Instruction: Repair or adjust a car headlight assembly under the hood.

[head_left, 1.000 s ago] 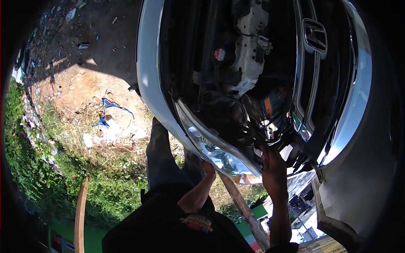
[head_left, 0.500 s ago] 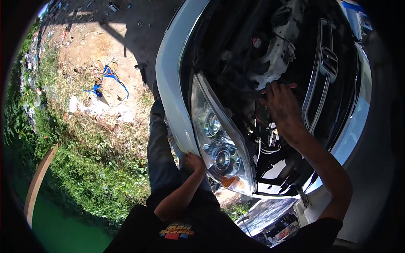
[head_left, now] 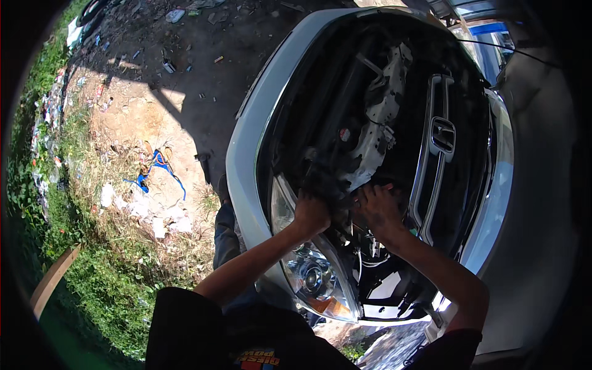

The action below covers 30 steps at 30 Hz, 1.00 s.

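Observation:
Both of my hands are in the open front of a car, between the headlight and the grille. My left hand [head_left: 312, 214] is curled at the inner upper end of the clear headlight [head_left: 314, 275]; its fingertips are lost in shadow and whatever they grip is hidden. Just right of it, my right hand [head_left: 378, 214] has its fingers bent over a dark part below the pale metal panel [head_left: 369, 161]. A small reddish piece [head_left: 387, 186] shows at those fingertips, too little of it to name. Thin pale wires [head_left: 374, 251] lie below that hand.
A chrome-edged grille [head_left: 425, 185] stands right of my hands. The pale fender [head_left: 244, 166] curves along the left. Beyond it are dirt ground, grass [head_left: 117, 302], litter and a blue strap [head_left: 161, 161]. A wooden strip [head_left: 54, 280] rises at lower left.
My left hand has moved from the fender's edge below the headlight up and inward, beside my right hand. The right hand stays at much the same part. The whole view has shifted.

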{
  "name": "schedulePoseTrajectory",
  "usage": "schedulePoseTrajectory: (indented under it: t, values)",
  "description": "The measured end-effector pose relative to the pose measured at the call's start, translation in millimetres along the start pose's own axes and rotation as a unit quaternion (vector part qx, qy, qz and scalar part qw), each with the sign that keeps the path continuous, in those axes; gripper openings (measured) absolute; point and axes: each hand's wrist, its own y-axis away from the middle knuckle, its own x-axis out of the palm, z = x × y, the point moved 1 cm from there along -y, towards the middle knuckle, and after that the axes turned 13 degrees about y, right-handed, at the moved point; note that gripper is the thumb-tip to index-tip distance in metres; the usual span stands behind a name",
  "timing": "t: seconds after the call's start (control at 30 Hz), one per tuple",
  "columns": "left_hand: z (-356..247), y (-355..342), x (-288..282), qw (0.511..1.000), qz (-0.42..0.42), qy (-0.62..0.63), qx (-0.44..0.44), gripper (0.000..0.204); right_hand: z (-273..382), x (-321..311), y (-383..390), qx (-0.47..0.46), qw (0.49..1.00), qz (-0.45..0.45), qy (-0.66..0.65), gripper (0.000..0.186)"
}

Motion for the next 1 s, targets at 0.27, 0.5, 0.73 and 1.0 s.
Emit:
schedulePoseTrajectory:
  t: [0.27,0.5,0.73,1.0]
  values:
    - [5.1,-23.0,-2.1,0.989,0.104,0.050,-0.096,0.037,-6.6,-0.5,-2.4,0.000,0.999,0.005,-0.042,0.033]
    - [25.1,-14.5,18.7,0.997,0.009,0.076,-0.004,0.046,0.9,-17.4,-17.8,-0.043,0.998,0.009,-0.039,0.023]
    - [33.4,-13.7,38.0,0.978,-0.153,0.144,-0.009,0.052,4.6,-8.3,-33.9,-0.062,0.996,-0.003,-0.071,0.027]
    - [29.5,-20.7,6.8,0.991,-0.008,0.130,-0.045,0.033,-7.5,-15.7,-26.5,-0.052,0.998,0.030,-0.037,0.026]
